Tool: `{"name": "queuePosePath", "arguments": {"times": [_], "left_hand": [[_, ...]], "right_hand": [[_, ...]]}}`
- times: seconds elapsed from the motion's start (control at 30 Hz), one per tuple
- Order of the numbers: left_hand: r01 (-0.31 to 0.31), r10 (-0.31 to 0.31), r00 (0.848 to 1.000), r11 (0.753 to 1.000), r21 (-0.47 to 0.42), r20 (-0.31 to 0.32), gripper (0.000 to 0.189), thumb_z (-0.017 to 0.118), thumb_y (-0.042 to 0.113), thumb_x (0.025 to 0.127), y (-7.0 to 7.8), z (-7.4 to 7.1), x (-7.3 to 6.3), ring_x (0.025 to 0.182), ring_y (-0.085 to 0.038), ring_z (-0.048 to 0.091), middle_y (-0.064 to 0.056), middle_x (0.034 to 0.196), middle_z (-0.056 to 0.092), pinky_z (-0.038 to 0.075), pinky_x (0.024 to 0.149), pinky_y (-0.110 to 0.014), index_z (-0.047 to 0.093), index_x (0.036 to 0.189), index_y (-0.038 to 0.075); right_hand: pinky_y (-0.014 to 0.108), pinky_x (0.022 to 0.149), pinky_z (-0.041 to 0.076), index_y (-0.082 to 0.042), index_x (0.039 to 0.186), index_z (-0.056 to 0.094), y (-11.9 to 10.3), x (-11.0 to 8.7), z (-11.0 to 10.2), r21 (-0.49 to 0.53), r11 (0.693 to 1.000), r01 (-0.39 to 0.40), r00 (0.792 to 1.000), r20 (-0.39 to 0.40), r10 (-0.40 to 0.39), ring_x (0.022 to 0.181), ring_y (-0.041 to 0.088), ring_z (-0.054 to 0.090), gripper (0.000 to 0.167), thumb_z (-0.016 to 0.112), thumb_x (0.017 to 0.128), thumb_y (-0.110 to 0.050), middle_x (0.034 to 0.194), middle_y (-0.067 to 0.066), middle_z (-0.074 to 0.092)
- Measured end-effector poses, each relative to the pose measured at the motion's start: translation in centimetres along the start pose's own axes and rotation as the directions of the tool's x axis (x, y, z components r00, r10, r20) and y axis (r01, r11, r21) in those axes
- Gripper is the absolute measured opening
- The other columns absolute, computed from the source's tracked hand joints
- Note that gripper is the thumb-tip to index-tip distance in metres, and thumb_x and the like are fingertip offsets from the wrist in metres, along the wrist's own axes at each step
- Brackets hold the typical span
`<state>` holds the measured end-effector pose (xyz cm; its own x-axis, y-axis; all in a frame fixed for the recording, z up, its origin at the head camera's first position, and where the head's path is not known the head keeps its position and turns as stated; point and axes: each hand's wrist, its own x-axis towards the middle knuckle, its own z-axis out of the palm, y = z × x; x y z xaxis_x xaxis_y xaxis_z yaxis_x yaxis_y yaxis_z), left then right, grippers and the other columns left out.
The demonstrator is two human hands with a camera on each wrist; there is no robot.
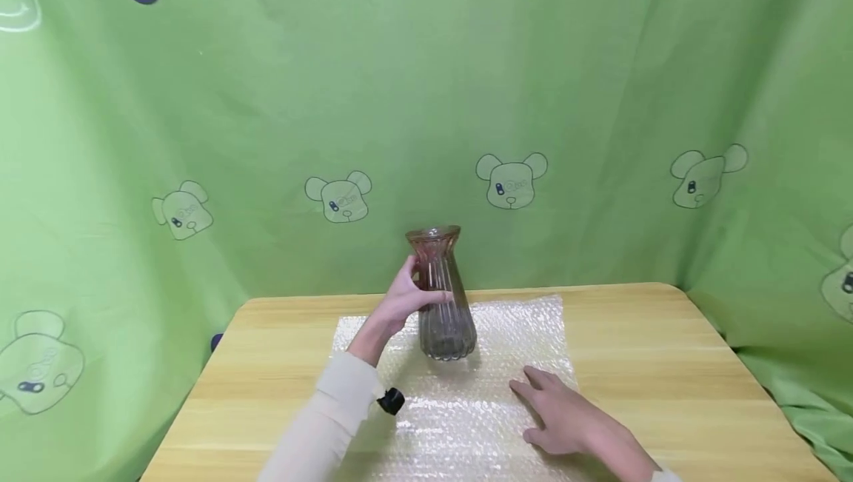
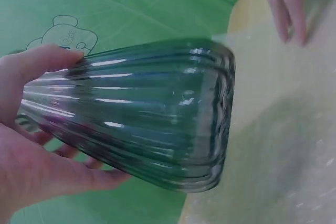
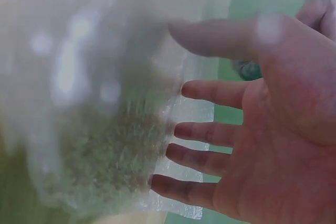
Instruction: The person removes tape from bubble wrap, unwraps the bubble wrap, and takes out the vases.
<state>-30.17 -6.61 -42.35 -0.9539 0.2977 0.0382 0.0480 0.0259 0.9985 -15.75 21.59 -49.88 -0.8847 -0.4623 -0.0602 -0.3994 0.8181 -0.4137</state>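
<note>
A ribbed glass vase, pinkish at its flared neck and smoky grey lower down, stands nearly upright over a sheet of bubble wrap. My left hand grips it around the narrower upper part, thumb on one side and fingers on the other. In the left wrist view the vase spans the middle, its scalloped base pointing toward the wrap. My right hand is low over the wrap's right edge, fingers spread and holding nothing. The right wrist view shows the fingertips right at the bubble wrap.
The bubble wrap lies flat on a light wooden table with rounded back corners. Behind and at both sides hangs a green curtain printed with bear faces. A small black device sits at my left wrist.
</note>
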Motion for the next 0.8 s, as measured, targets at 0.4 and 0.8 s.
{"name": "queuePosePath", "arguments": {"times": [0.4, 0.8], "left_hand": [[-0.141, 0.158, 0.980, 0.981, 0.132, -0.121, 0.111, 0.092, 0.001, 0.065, -0.8, 0.4, 3.8, 0.138, -0.034, 0.046, -0.011, 0.149, 0.049, 0.031, 0.118, -0.059, 0.034, 0.157, 0.021], [-0.139, 0.147, 0.986, 0.985, 0.102, -0.079, 0.122, 0.089, -0.003, 0.068, -3.5, 0.4, 6.3, 0.153, -0.032, 0.024, -0.010, 0.166, 0.030, 0.015, 0.123, -0.061, 0.019, 0.165, 0.023]], "right_hand": [[0.073, 0.098, 0.044, -0.001, 0.141, 0.058, 0.7, -1.9, 0.4, -0.015, 0.997, 0.069, 0.997, -0.023, -0.070, 0.134, 0.057, 0.041, 0.072, 0.085, 0.080, -0.029, 0.149, 0.036, 0.042], [0.066, 0.100, 0.047, -0.004, 0.139, 0.060, 0.5, -3.5, 0.6, -0.107, 0.990, 0.095, 0.991, -0.080, -0.104, 0.132, 0.050, 0.046, 0.070, 0.085, 0.080, -0.032, 0.147, 0.029, 0.047]]}}
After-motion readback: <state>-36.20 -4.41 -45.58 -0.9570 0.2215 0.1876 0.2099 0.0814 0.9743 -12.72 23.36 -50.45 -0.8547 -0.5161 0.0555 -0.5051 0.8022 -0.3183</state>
